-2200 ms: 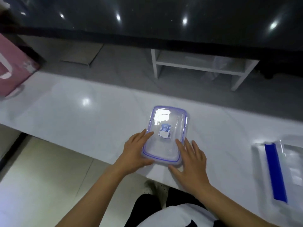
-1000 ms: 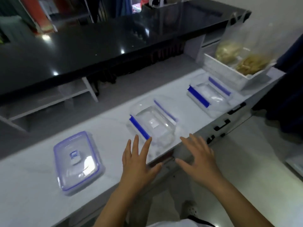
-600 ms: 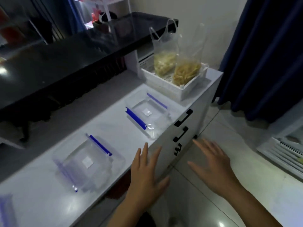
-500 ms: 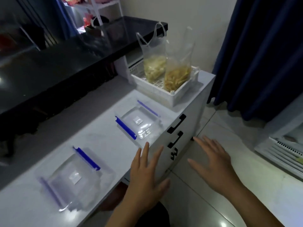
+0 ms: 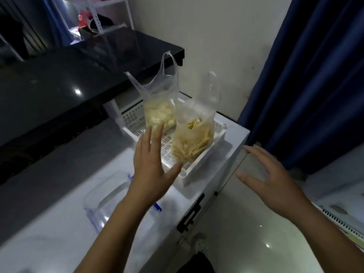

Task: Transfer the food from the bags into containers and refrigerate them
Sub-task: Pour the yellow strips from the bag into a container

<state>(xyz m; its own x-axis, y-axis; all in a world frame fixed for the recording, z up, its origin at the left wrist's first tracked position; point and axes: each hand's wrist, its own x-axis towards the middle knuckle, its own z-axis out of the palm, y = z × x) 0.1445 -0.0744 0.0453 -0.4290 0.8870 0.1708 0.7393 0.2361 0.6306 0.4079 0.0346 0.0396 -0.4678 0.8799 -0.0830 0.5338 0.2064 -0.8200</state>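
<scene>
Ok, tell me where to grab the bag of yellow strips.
Take the bag of yellow strips by its empty upper plastic, coming from above. It stands upright in the white tray with the food low, and the other bag crowds its left.

Dim indoor light is giving the whole scene a cool, bluish cast. Small bright glare spots are glinting on the glossy black counter and on the floor tile. The white desk is reflecting light softly. Motion blur is smearing the right hand and a clear container. Straight edges are bowing toward the frame corners.
</scene>
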